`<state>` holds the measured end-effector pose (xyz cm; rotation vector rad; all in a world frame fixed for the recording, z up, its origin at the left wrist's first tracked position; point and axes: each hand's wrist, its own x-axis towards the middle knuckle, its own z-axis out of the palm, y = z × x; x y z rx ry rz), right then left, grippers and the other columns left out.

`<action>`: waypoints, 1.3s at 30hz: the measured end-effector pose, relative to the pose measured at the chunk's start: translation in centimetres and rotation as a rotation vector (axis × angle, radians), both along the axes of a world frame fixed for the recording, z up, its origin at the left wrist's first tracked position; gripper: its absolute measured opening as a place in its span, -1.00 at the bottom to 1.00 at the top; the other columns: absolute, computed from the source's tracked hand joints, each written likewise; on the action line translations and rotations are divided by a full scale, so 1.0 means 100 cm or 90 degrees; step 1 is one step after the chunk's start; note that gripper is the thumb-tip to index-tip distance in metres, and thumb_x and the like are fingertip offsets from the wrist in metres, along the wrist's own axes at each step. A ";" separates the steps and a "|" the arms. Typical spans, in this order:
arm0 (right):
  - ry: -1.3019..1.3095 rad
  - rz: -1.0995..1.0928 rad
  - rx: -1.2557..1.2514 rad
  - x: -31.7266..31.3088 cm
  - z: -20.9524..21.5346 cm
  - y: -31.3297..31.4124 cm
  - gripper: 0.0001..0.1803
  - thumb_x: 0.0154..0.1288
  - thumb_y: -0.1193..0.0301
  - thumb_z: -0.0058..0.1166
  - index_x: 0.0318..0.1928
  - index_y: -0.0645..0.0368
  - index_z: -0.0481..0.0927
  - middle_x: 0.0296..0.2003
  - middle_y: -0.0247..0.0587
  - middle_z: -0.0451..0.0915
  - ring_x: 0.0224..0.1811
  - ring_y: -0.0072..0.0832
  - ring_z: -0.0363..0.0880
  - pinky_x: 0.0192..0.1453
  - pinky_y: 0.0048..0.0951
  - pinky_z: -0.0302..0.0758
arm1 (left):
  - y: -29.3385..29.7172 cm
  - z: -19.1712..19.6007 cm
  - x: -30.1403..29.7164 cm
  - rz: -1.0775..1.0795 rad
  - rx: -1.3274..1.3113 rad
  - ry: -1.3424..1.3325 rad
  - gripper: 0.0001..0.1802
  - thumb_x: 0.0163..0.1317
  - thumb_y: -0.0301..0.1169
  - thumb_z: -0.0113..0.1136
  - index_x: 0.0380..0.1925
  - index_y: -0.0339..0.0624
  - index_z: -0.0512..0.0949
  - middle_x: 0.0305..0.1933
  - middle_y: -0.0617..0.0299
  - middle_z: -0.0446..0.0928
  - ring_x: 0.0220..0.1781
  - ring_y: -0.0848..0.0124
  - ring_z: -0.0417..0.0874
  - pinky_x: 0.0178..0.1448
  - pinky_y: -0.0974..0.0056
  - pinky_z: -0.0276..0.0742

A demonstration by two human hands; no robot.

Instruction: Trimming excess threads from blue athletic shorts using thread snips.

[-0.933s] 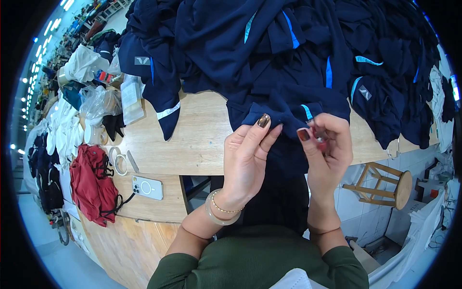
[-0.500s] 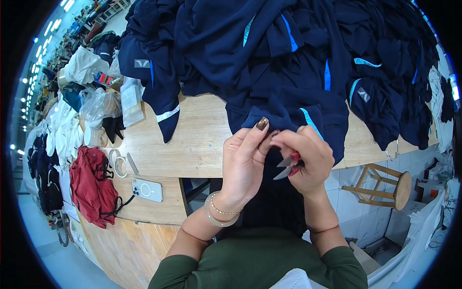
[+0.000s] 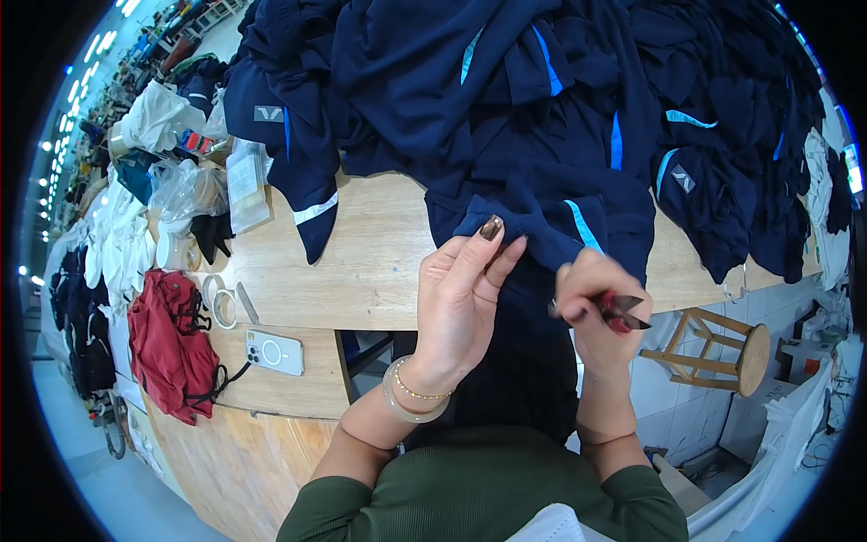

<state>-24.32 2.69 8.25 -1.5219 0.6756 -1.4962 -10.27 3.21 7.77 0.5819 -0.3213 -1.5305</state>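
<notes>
A navy garment (image 3: 542, 237) with a light-blue stripe lies in front of me, its near part raised at my left hand (image 3: 459, 294). My left thumb and fingers are closed on its edge. To the right, my right hand (image 3: 591, 303) is curled around small red-handled thread snips (image 3: 621, 312), their dark blades pointing right, away from the cloth. This hand is apart from the left one and partly blurred. Whether its fingertips also pinch a thread cannot be made out.
Navy garments (image 3: 397, 81) are heaped across the far side of the wooden table (image 3: 370, 262). On the left lie a red bag (image 3: 172, 348), a phone (image 3: 275, 352), tape rolls (image 3: 223, 307) and plastic bags (image 3: 188, 191). A wooden stool (image 3: 750, 357) stands at right.
My right hand has moved right, away from my left fingers, carrying the snips, whose blades have swung from pointing left to pointing right. My left hand stays at the garment edge.
</notes>
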 end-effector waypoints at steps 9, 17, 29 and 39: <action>0.243 -0.223 -0.139 0.014 0.011 -0.033 -0.77 -0.11 0.76 0.14 -0.37 0.27 0.59 -0.59 -0.29 0.43 -0.60 -0.60 0.34 -0.54 -0.65 0.25 | 0.000 0.002 -0.003 -0.018 0.024 -0.045 -0.83 0.31 -0.47 0.02 -0.28 -0.33 0.56 -0.22 0.20 0.58 -0.17 0.52 0.60 0.08 0.41 0.55; 0.140 -0.212 -0.037 0.008 0.005 -0.044 -0.94 0.20 0.61 0.08 -0.37 0.33 0.47 -0.49 -0.31 0.46 -0.45 -0.67 0.40 -0.35 -0.67 0.35 | -0.002 0.003 -0.004 -0.027 0.011 -0.048 -0.84 0.31 -0.47 0.03 -0.31 -0.31 0.56 -0.25 0.23 0.59 -0.20 0.54 0.61 0.11 0.37 0.55; 0.070 -0.260 0.120 -0.014 -0.002 -0.038 -0.88 0.32 0.42 0.04 -0.32 0.22 0.48 -0.50 -0.45 0.42 -0.60 -0.81 0.19 -0.52 -0.77 0.07 | -0.003 -0.002 -0.001 -0.013 0.008 -0.028 -0.83 0.31 -0.44 0.04 -0.29 -0.30 0.58 -0.26 0.23 0.60 -0.20 0.53 0.62 0.10 0.38 0.55; 0.056 0.003 0.356 -0.001 0.018 0.009 -0.82 0.37 0.42 -0.13 -0.30 0.26 0.48 -0.73 -0.42 0.37 -0.75 -0.80 0.20 -0.66 -0.75 0.07 | -0.003 -0.002 -0.002 0.005 0.002 -0.036 -0.83 0.31 -0.43 0.03 -0.25 -0.29 0.56 -0.21 0.23 0.58 -0.14 0.51 0.59 0.14 0.39 0.51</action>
